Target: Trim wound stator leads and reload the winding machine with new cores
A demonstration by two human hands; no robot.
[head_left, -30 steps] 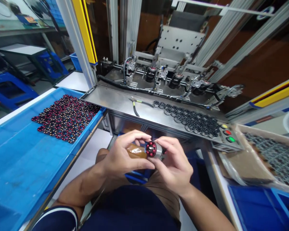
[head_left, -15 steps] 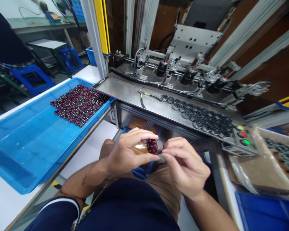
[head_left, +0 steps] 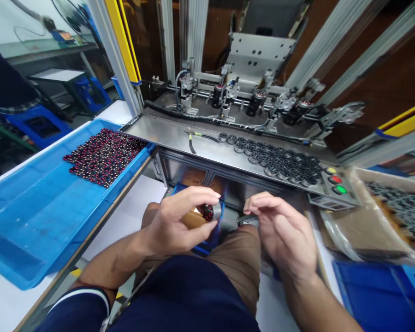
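Holding the red-wound stator (head_left: 206,211) over my lap, I had my left hand (head_left: 173,228) clamped round it and the brown holder (head_left: 192,219) it sat on, index finger curled over the top and thumb underneath. My right hand (head_left: 285,237) sat just beside it, not touching, fingertips (head_left: 254,203) bunched together, and honestly I couldn't tell if anything was pinched in there. Off to my left was the blue tray (head_left: 24,216) with a pile of wound stators (head_left: 102,157), and ahead on the steel shelf (head_left: 166,133) lay pliers (head_left: 191,144) and a spread of black cores (head_left: 280,162) by the coloured buttons (head_left: 334,180).
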